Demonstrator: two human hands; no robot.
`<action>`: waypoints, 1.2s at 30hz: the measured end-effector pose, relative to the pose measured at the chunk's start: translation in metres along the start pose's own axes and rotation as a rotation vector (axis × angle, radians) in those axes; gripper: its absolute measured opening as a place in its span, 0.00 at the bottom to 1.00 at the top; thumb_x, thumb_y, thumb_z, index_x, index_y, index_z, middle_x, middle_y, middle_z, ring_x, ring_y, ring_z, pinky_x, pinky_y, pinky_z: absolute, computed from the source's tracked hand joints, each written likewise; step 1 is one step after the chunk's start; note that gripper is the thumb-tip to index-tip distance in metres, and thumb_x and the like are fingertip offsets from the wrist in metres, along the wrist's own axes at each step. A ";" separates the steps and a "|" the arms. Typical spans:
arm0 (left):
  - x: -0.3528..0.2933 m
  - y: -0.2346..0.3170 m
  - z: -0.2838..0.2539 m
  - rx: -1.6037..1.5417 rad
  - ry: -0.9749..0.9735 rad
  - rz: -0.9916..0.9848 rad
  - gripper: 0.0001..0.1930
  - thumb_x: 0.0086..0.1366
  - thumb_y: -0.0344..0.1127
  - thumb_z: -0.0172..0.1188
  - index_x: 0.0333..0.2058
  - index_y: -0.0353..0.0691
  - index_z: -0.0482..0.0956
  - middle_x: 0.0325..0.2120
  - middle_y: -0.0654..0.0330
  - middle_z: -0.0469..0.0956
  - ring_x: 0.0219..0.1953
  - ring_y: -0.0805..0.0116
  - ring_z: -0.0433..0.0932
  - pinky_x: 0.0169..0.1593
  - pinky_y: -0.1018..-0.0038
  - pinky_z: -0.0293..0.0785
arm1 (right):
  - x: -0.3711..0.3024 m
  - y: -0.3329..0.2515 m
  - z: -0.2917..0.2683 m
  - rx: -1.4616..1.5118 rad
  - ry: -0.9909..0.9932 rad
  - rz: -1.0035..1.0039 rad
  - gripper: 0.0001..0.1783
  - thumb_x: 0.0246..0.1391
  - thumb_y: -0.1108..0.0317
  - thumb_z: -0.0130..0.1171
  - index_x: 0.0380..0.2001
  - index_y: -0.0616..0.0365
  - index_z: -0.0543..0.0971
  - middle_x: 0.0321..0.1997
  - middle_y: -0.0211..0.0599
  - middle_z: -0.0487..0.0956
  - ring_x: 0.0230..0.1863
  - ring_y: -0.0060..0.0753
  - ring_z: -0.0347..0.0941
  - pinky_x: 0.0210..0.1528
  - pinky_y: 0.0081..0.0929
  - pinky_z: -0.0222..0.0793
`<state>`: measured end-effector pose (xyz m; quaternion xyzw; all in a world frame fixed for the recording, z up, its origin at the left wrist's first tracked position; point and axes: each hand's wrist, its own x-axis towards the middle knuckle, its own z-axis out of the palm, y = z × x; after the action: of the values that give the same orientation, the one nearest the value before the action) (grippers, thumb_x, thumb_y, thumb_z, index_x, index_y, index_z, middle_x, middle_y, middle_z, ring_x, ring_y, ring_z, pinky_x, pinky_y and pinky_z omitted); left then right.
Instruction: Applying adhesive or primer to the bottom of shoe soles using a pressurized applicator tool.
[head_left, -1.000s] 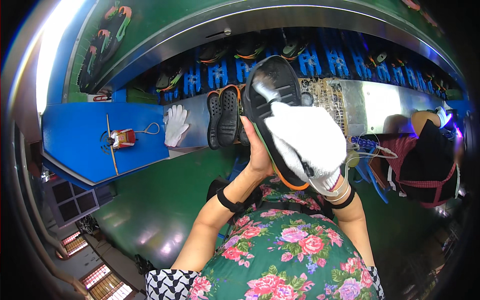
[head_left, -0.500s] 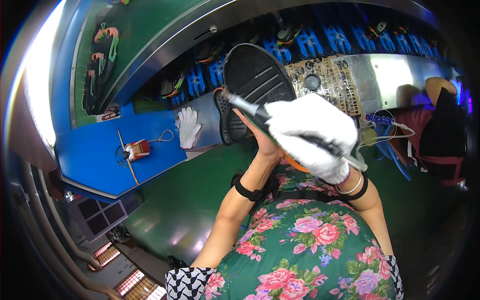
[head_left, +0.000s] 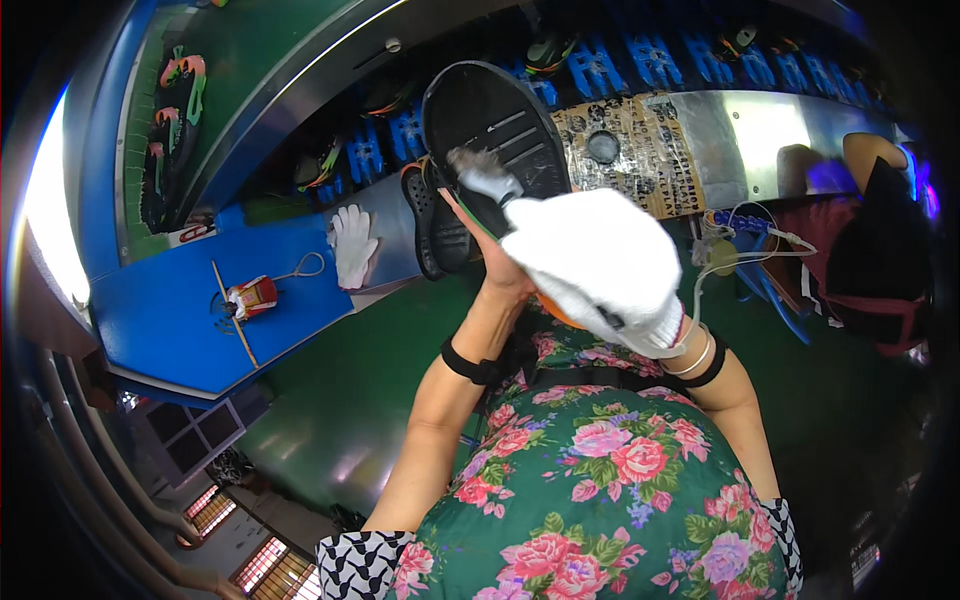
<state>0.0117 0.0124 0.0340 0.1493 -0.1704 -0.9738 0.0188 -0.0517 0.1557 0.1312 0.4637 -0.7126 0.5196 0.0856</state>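
Apparently, work on the black shoe sole (head_left: 520, 150) is under way rather than finished: it is held up in front of the person, and a brush (head_left: 490, 183) is over its ribbed face, close to its left edge. The bare left hand (head_left: 505, 262) grasps the sole from its left side, while the right hand (head_left: 598, 262), in a white glove, covers much of the sole's near end and is closed round the brush, whose handle is mostly hidden in the grip. The bristles are blurred, so I cannot tell whether they touch the sole or hover just over it. Its face looks black around the raised bars, with a few small pale marks; how much has been brushed and how much is left cannot be made out. Just left of the sole, partly hidden by it, two more black soles (head_left: 420, 215) lie on the metal bench (head_left: 388, 212); neither is in a hand, and nothing shows whether they are done or waiting. Farther left of the sole lies a loose white glove (head_left: 352, 245). Right of the sole, taped cardboard (head_left: 650, 160) carries a round grey disc (head_left: 603, 147).
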 end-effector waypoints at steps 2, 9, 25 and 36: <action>0.000 0.003 -0.003 -0.035 -0.057 -0.031 0.59 0.59 0.89 0.29 0.64 0.37 0.69 0.55 0.52 0.78 0.55 0.57 0.79 0.58 0.60 0.77 | 0.000 -0.003 0.001 0.101 -0.008 0.032 0.18 0.49 0.75 0.70 0.46 0.55 0.87 0.48 0.40 0.87 0.47 0.43 0.83 0.53 0.39 0.78; 0.009 0.012 -0.003 0.061 -0.113 -0.085 0.65 0.50 0.95 0.28 0.55 0.32 0.73 0.44 0.45 0.81 0.46 0.53 0.83 0.55 0.58 0.79 | -0.010 0.003 -0.004 0.078 -0.077 0.068 0.18 0.47 0.76 0.71 0.45 0.55 0.88 0.48 0.40 0.87 0.48 0.41 0.84 0.53 0.37 0.76; 0.017 0.026 0.001 0.056 -0.266 -0.087 0.60 0.47 0.92 0.47 0.47 0.30 0.75 0.36 0.48 0.80 0.42 0.53 0.79 0.49 0.59 0.78 | -0.026 0.010 -0.007 0.257 -0.001 0.203 0.14 0.45 0.76 0.74 0.38 0.55 0.89 0.42 0.40 0.88 0.41 0.40 0.85 0.43 0.33 0.80; 0.028 0.037 0.014 0.093 -0.344 0.162 0.49 0.57 0.80 0.57 0.46 0.28 0.76 0.36 0.53 0.79 0.42 0.58 0.82 0.52 0.57 0.78 | -0.029 0.001 -0.008 0.180 -0.021 0.139 0.15 0.45 0.77 0.74 0.40 0.54 0.89 0.42 0.38 0.88 0.39 0.40 0.84 0.42 0.32 0.80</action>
<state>-0.0196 -0.0201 0.0515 -0.0330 -0.2272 -0.9714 0.0607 -0.0394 0.1789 0.1168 0.4243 -0.6943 0.5813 0.0001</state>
